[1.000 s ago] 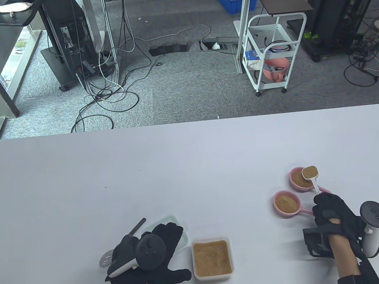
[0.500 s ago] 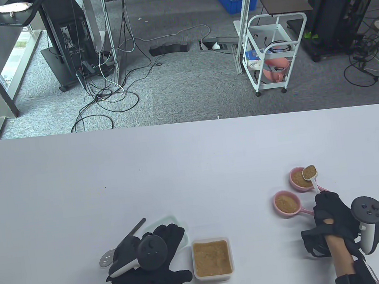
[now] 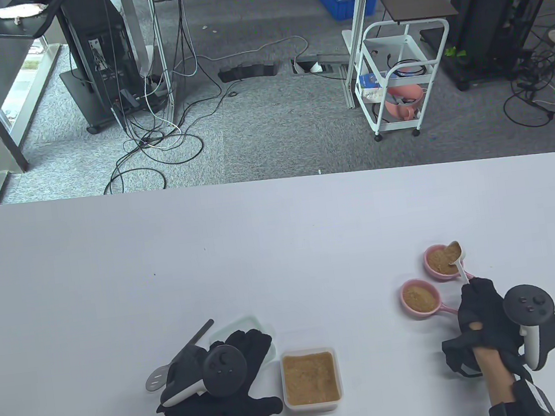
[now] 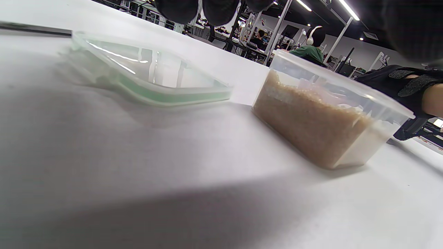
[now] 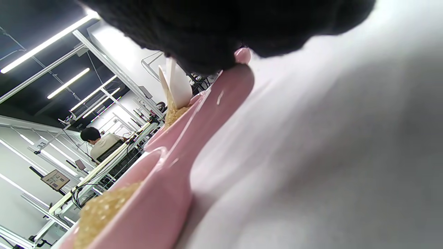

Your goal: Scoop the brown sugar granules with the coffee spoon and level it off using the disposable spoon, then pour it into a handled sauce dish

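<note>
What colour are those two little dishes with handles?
Pink handled dishes, clearest in the table view.

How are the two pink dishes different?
The far pink dish has the white spoon tipped over it, spilling sugar in; the near pink dish has nothing over it. The far dish sits further back and to the right, the near dish closer to the plastic sugar box. Both are round, pink, handled, and hold brown sugar.

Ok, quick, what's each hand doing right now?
Left hand: open, fingers resting on the lid.
Right hand: gripping the white spoon.
</note>
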The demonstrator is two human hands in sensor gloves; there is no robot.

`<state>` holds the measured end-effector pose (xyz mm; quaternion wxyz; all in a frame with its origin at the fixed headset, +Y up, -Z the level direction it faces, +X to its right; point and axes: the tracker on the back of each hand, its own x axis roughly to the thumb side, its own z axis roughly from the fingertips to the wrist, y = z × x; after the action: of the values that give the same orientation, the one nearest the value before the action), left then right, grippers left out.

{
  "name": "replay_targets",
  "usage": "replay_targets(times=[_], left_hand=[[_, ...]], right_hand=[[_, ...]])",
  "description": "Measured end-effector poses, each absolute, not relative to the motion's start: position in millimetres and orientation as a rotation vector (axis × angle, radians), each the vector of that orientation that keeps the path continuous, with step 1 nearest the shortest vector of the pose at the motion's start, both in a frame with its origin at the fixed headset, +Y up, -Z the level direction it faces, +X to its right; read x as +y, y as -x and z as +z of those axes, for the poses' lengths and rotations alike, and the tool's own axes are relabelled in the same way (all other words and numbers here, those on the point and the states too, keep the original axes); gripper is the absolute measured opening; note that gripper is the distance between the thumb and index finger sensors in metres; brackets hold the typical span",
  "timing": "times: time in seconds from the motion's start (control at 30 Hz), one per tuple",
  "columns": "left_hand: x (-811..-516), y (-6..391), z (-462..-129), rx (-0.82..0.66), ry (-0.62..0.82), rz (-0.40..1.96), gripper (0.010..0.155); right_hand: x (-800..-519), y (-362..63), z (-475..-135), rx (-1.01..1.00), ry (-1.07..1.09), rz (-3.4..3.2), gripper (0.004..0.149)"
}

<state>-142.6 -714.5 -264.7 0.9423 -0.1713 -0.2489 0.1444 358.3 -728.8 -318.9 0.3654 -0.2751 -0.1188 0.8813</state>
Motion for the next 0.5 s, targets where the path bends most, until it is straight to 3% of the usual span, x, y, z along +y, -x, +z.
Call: replay_targets(times=[0.5], left_hand=[[-715.1,142.4,-264.8,-0.508,0.356,0.292,0.109]], right_hand=[[-724.1,-354.4,-319.7,-0.390,0.700,2.412,0.044]])
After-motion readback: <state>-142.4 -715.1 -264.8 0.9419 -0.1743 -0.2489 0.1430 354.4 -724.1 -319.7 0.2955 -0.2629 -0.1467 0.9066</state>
